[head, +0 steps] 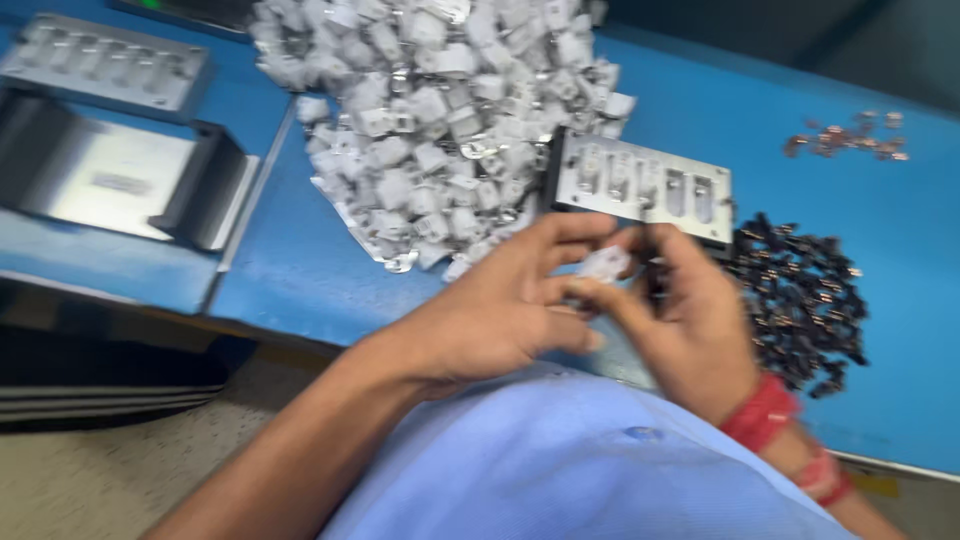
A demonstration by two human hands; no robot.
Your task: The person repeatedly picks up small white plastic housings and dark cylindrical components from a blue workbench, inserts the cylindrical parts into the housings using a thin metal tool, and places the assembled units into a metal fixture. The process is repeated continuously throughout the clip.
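Both hands met above the near edge of the blue counter (pixel 900 260). The left hand (pixel 500 310) and the right hand (pixel 690 320) had their fingers pinched on one small white plastic part (pixel 604 264) held between them. A heap of white parts (pixel 440 120) lay toward the far edge, a metal fixture plate (pixel 640 185) just beyond the hands, and a pile of small black pieces (pixel 800 300) beside the right hand.
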